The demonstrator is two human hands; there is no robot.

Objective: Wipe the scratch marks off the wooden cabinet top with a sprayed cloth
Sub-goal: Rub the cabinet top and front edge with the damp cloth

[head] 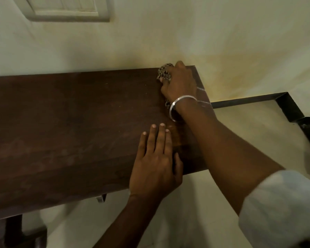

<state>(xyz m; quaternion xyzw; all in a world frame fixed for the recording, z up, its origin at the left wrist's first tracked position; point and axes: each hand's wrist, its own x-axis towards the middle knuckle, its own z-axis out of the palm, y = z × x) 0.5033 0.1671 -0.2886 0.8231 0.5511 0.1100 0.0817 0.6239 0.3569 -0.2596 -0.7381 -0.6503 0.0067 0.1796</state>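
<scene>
The dark wooden cabinet top [70, 122] fills the left and middle of the head view and runs along a pale wall. My right hand [179, 83] grips a bunched checkered cloth [164, 71] and presses it on the top's far right corner, close to the wall. A silver bangle sits on that wrist. My left hand [157, 158] lies flat on the wood near the front right edge, fingers straight and holding nothing. Most of the cloth is hidden under my right hand. A lighter worn patch [177, 136] shows between my two hands.
The pale wall [150, 33] rises right behind the top, with a white panelled frame [66, 9] at upper left. A dark skirting strip [258, 101] runs along the floor at right. A metal handle [101, 198] pokes out below the front edge.
</scene>
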